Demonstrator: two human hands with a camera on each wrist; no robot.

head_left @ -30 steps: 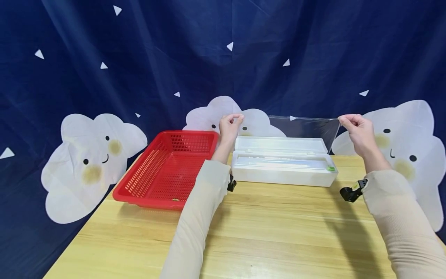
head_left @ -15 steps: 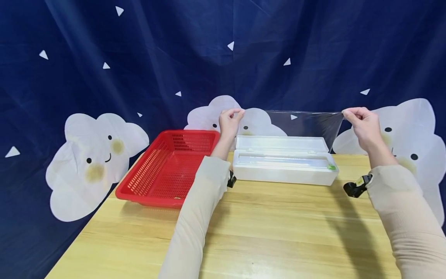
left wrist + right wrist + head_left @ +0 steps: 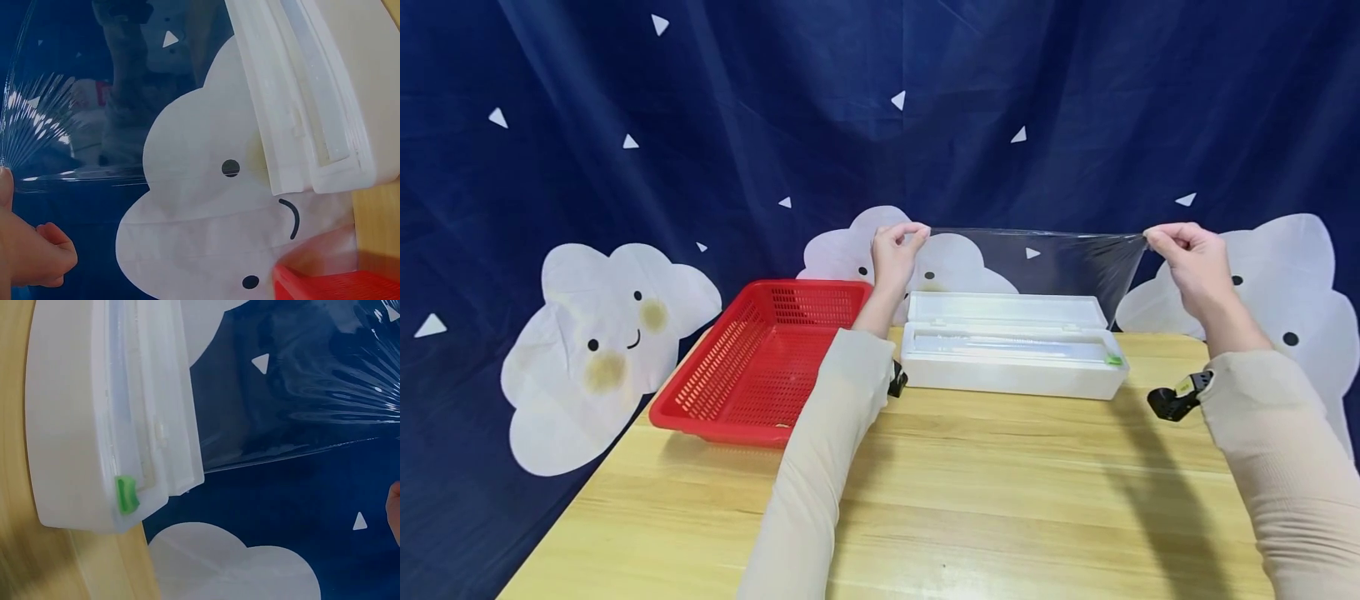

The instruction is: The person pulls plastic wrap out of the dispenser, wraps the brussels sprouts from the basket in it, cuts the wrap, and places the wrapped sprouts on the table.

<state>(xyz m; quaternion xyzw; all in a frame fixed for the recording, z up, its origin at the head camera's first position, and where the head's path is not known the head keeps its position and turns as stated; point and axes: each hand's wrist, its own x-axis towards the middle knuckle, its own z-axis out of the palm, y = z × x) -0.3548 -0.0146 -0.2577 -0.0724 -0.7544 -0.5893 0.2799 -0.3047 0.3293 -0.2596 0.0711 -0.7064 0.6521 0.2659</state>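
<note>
A sheet of clear cling film (image 3: 1067,267) stretches between both hands, above and behind the white cling film box (image 3: 1007,377). My left hand (image 3: 893,258) pinches the film's upper left corner between thumb and finger. At the upper right corner, my right hand (image 3: 1197,271) pinches it the same way. Creases fan out from the left pinch in the left wrist view. The box's lid (image 3: 1007,310) is raised, and the film comes up from behind it. A green slider (image 3: 127,494) sits at the box's right end. The right wrist view shows only a sliver of the right hand.
Left of the box stands a red perforated basket (image 3: 718,432), partly hidden by the left forearm; a small scrap lies in its near part. Both rest on a wooden table (image 3: 1000,500). A dark blue curtain (image 3: 970,100) with cloud prints hangs behind the table.
Both hands have risen, drawing more film up. The right hand has also shifted to the right, pulling its corner outward. The box and basket stay in place.
</note>
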